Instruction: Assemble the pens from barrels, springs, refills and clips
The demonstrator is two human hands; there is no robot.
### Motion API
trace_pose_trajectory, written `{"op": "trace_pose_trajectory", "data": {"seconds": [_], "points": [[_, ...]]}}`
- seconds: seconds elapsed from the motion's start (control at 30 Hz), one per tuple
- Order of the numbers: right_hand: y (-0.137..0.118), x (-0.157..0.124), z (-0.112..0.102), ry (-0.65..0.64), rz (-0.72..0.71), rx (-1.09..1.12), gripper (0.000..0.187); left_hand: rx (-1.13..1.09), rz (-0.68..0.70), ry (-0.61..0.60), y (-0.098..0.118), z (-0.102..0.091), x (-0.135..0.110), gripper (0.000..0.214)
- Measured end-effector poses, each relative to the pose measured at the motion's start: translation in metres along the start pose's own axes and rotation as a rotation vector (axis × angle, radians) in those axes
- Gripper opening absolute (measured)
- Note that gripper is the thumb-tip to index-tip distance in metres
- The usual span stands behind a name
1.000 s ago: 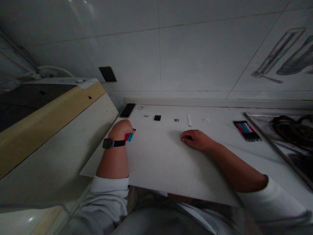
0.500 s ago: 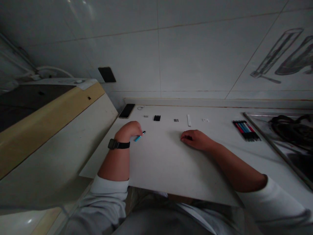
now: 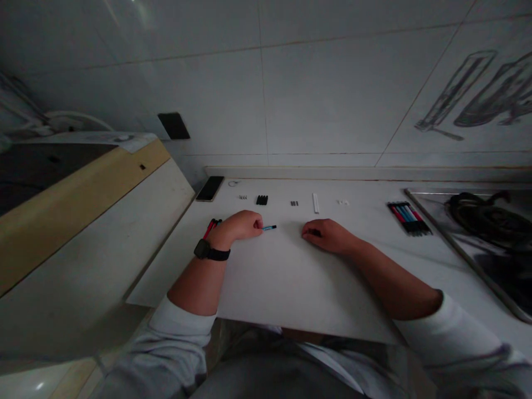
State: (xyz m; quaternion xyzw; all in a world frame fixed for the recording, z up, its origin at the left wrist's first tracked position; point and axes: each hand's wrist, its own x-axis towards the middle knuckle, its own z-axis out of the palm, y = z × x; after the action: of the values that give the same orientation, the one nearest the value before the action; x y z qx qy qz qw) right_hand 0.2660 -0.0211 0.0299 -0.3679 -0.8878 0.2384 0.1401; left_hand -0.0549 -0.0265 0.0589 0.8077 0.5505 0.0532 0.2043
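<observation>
My left hand (image 3: 245, 224), with a dark watch at its wrist, pinches a blue pen barrel (image 3: 269, 228). Its dark end sticks out to the right, and the rest is hidden by the fingers. Behind that wrist, red and blue pen barrels (image 3: 211, 226) lie partly covered. My right hand (image 3: 326, 234) rests on the white board with fingers curled; whether anything is inside cannot be made out. Beyond the hands, a row holds small springs (image 3: 243, 197), black grips (image 3: 261, 200), small dark pieces (image 3: 294, 203), white sticks (image 3: 316, 203) and tiny white pieces (image 3: 343, 203).
A phone (image 3: 210, 188) and a thin ring (image 3: 234, 183) lie at the back left. Several red, blue and white pens (image 3: 409, 219) lie side by side at right, beside a metal-edged stove (image 3: 461, 249). A tilted panel (image 3: 91, 221) borders the left side.
My left hand has moved right with the blue pen barrel, uncovering red and blue barrels behind the wrist. The right hand stays in place on the board. The view has shifted slightly.
</observation>
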Motion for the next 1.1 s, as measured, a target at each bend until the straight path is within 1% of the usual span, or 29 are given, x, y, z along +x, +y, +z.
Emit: {"op": "trace_pose_trajectory", "data": {"seconds": [0.1, 0.2, 0.3, 0.4, 0.5, 0.57, 0.63, 0.73, 0.8, 0.87, 0.93, 0.97, 1.0, 1.07, 1.1], "points": [[-0.004, 0.000, 0.002, 0.088, -0.012, 0.026, 0.027, -0.090, 0.145, 0.102, 0.014, 0.004, 0.004, 0.010], [-0.011, 0.001, 0.004, 0.174, -0.008, 0.069, 0.032, -0.115, 0.247, 0.173, 0.030, 0.011, 0.007, 0.010], [-0.019, 0.000, 0.004, 0.235, -0.035, 0.102, 0.026, -0.090, 0.314, 0.228, 0.042, 0.019, 0.008, 0.010], [-0.022, -0.001, 0.004, 0.273, -0.066, 0.101, 0.018, -0.056, 0.359, 0.273, 0.048, 0.024, 0.010, 0.011], [-0.020, 0.000, 0.006, 0.303, -0.043, 0.092, 0.016, -0.084, 0.391, 0.353, 0.052, 0.026, 0.010, 0.009], [-0.017, 0.002, 0.007, 0.311, -0.016, 0.073, 0.017, -0.181, 0.390, 0.418, 0.056, 0.028, 0.010, 0.009], [-0.015, 0.003, 0.009, 0.300, 0.004, 0.055, 0.017, -0.351, 0.366, 0.454, 0.060, 0.031, 0.011, 0.012], [-0.016, 0.004, 0.011, 0.285, 0.016, 0.082, 0.017, -0.592, 0.348, 0.434, 0.066, 0.038, 0.014, 0.013], [-0.019, 0.003, 0.013, 0.265, -0.003, 0.110, 0.018, -0.667, 0.355, 0.409, 0.068, 0.042, 0.017, 0.011], [-0.021, 0.004, 0.013, 0.242, -0.040, 0.116, 0.018, -0.723, 0.346, 0.398, 0.066, 0.046, 0.020, 0.013], [-0.018, 0.005, 0.011, 0.254, -0.064, 0.114, 0.019, -0.810, 0.337, 0.402, 0.062, 0.049, 0.023, 0.017], [-0.013, 0.005, 0.008, 0.294, -0.052, 0.111, 0.020, -0.855, 0.335, 0.410, 0.060, 0.050, 0.024, 0.018], [-0.006, 0.006, 0.004, 0.360, -0.022, 0.107, 0.021, -0.887, 0.333, 0.422, 0.057, 0.050, 0.026, 0.019], [0.017, 0.004, -0.010, 0.568, 0.105, 0.082, 0.024, -0.878, 0.316, 0.461, 0.051, 0.050, 0.027, 0.020], [0.031, 0.002, -0.018, 0.691, 0.178, 0.073, 0.025, -0.827, 0.298, 0.483, 0.048, 0.050, 0.027, 0.019]]}}
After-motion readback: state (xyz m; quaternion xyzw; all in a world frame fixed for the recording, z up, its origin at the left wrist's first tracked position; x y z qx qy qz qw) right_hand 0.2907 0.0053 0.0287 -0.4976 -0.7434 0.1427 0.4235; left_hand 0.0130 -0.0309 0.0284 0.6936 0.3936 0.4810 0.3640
